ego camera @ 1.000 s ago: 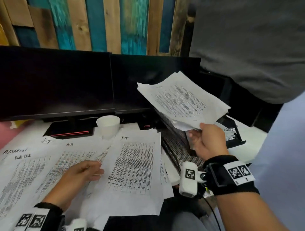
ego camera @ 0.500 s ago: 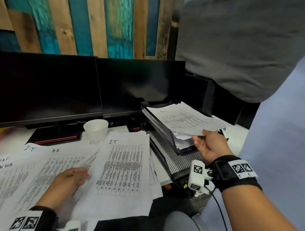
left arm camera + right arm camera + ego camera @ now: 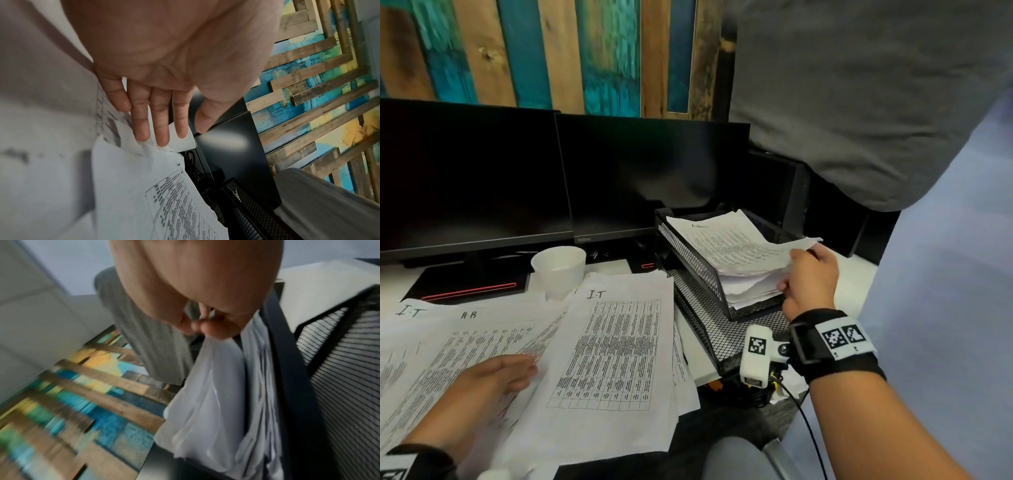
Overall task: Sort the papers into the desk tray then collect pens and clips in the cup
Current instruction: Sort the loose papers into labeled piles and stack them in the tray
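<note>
Pinching "Admin" sheet (image 3: 736,243) with our right hand (image 3: 810,279) over stack in upper of two mesh trays (image 3: 690,255); left hand (image 3: 493,383) lay flat, fingers straight, on loose papers (image 3: 613,349) on tabletop; one white cup (image 3: 558,270) behind.

Two monitors (image 3: 565,178), one cup (image 3: 558,270), two hands (image 3: 812,278) (perhaps two trays (image 3: 690,253))

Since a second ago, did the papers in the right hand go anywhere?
Yes. The right hand brought the papers down into the top level of the black mesh tray; earlier they were held up above it.
</note>
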